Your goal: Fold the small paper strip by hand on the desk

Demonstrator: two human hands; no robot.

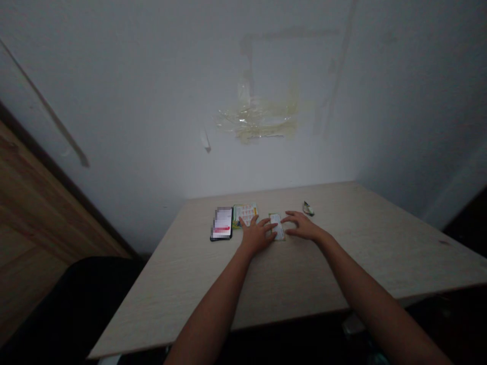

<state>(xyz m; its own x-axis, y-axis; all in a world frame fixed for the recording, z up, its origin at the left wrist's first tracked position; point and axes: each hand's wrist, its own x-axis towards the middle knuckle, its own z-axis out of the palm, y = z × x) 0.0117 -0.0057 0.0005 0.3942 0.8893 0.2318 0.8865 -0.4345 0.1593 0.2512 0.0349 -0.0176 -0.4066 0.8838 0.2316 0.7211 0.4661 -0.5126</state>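
Note:
My left hand lies palm down with its fingers spread, reaching over the near edge of a printed sheet and onto a small printed card. To the card's right, my right hand is open with bent fingers, its fingertips at the card's right edge. The card lies flat on the table and is partly covered by my left fingers. A phone with a lit, partly blurred screen lies left of the sheet.
A small crumpled wrapper lies beyond my right hand. The pale wooden table meets a wall with old tape on it. A dark chair-like shape and wooden panel stand at the left.

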